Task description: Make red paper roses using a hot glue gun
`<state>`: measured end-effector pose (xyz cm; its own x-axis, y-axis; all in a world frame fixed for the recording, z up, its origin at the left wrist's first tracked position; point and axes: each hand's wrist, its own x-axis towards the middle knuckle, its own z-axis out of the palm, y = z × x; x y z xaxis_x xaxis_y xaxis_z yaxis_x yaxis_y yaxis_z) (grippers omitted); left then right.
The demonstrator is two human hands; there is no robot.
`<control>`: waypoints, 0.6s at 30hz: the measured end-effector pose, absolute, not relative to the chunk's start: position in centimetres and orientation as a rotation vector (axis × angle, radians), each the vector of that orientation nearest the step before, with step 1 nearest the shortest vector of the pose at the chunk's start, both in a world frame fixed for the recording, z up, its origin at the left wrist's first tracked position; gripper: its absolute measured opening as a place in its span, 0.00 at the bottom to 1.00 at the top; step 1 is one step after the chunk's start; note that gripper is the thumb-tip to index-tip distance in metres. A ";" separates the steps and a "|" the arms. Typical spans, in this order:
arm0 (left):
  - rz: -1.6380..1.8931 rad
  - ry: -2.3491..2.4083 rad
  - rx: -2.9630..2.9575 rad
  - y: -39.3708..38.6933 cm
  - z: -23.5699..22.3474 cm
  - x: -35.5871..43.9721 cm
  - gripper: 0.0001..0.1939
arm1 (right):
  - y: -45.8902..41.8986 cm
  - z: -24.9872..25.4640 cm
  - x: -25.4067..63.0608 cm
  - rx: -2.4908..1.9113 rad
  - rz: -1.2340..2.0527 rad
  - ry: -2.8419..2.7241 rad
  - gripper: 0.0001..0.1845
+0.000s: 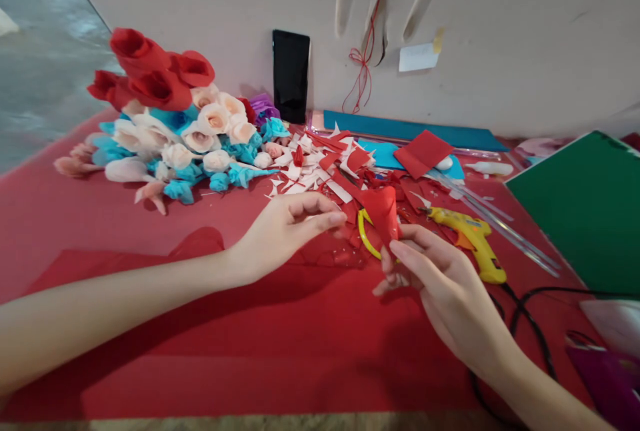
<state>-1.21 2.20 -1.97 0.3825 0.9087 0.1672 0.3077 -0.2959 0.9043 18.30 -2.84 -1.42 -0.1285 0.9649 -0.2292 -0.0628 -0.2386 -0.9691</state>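
My right hand (443, 278) pinches the narrow lower end of a red paper flower (381, 208), rolled into a cone with its wide end up. To the left of it, apart from the flower, my left hand (283, 234) has thumb and fingers drawn together; whatever may be between them is hidden. Behind the flower shows a yellow scissors handle (369, 234), partly covered. A yellow glue gun (473, 238) lies right of my right hand, its black cord (533, 324) running off to the right. Red and white paper scraps (310, 168) lie beyond my hands.
Finished paper flowers (200, 134) in red, white, blue and pink are heaped at left. A phone (291, 76) leans on the wall. Red paper squares (424, 153), clear glue sticks (500, 218) and a green board (590, 211) sit at right. Red sheets (280, 324) cover the front.
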 end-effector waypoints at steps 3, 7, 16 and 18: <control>0.866 1.078 1.927 2.9 -2.6 -1.3 0.19 | -2.9 -1.4 18.2 -1.268 1.520 -1.137 0.08; 0.822 1.079 2.006 4.0 -3.4 -1.4 0.17 | -2.9 -1.3 18.0 -1.255 1.560 -1.122 0.09; 0.846 1.044 1.995 4.2 -3.7 -1.6 0.10 | -3.2 -1.2 17.6 -1.418 1.108 -1.535 0.05; 0.918 0.992 1.833 3.6 -2.9 -1.5 0.12 | -3.3 -1.2 17.7 -1.395 0.849 -1.727 0.05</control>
